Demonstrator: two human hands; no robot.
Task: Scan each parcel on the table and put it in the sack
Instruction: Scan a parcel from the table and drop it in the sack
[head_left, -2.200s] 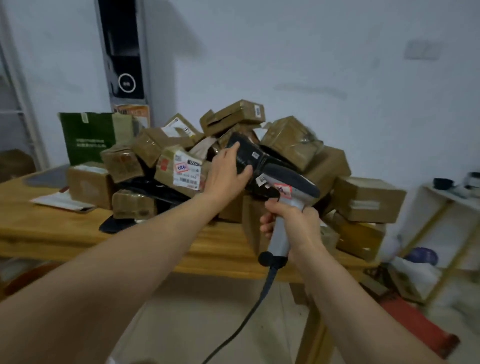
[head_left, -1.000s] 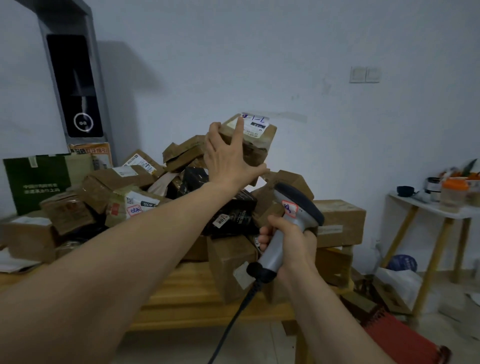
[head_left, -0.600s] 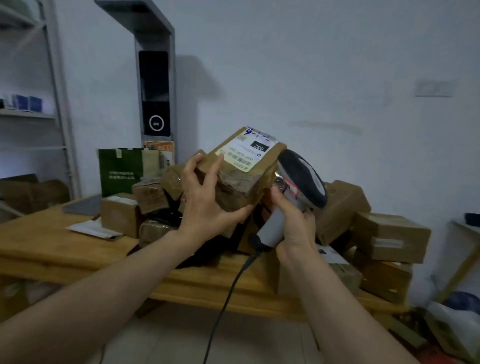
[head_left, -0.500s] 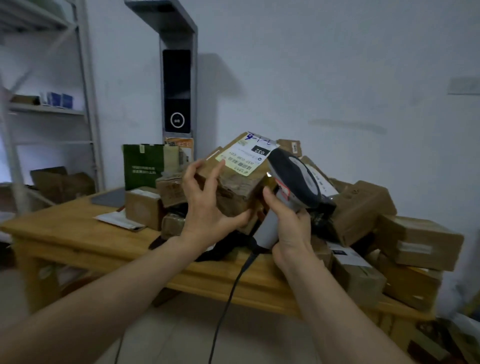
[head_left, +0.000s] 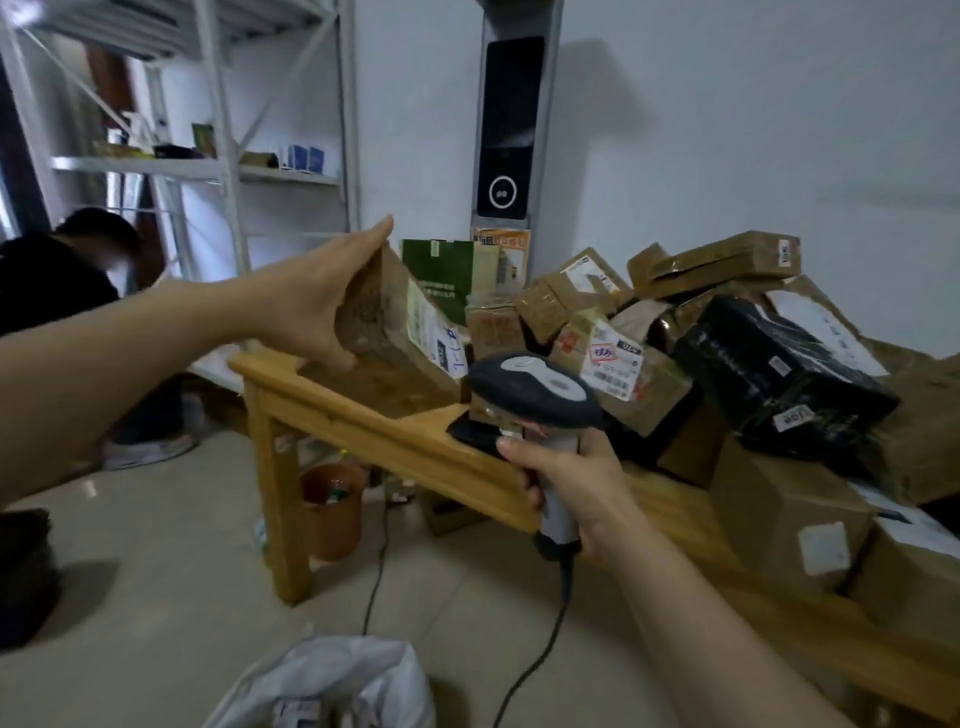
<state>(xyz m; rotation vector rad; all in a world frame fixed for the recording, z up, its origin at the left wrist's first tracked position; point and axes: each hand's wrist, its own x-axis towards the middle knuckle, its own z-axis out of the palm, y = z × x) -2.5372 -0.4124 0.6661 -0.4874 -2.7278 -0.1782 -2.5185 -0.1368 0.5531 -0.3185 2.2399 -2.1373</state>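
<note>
My left hand (head_left: 317, 299) holds a brown taped parcel (head_left: 389, 338) with a white label, lifted above the left end of the wooden table (head_left: 395, 441) and tilted. My right hand (head_left: 566, 478) grips the grey handle of a barcode scanner (head_left: 530, 387), whose dark head sits just right of the parcel. A heap of brown cardboard parcels (head_left: 613, 364) and a black-wrapped parcel (head_left: 779, 374) covers the table to the right. The mouth of a white sack (head_left: 332, 686) shows on the floor at the bottom edge, below my hands.
A person in dark clothes (head_left: 62, 280) sits at the far left by metal shelving (head_left: 218, 156). An orange bin (head_left: 332, 509) stands under the table. The scanner cable (head_left: 535, 660) trails to the floor. A tall grey terminal (head_left: 511, 124) stands behind the table.
My left hand lifted the parcel off the heap, held it up to the scanner, and has now swung it left and down. My view turned left and down, bringing the sack into sight.
</note>
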